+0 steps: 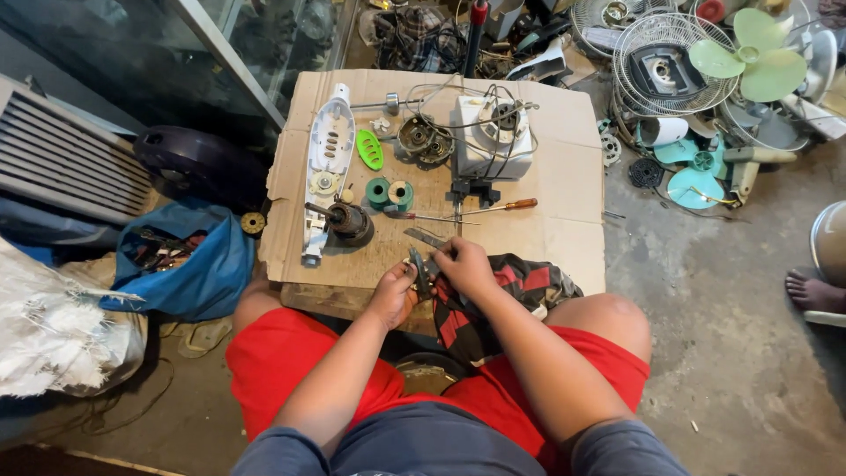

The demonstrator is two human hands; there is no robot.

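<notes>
Cardboard (564, 220) lies under both hands. Beyond the left hand (393, 295), curled around a small part too tiny to identify, stands a dark motor (350, 224). Pliers (421, 269) sit between the hands, gripped by the right hand (463, 267); beyond it lies a screwdriver (498, 208).

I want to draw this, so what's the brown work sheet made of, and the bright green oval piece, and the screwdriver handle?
The work sheet looks like matte brown cardboard, with torn, creased edges. The green oval piece seems to be smooth moulded plastic, evenly coloured and slotted. The screwdriver handle looks like glossy orange-brown plastic, though varnished wood is possible.
</notes>
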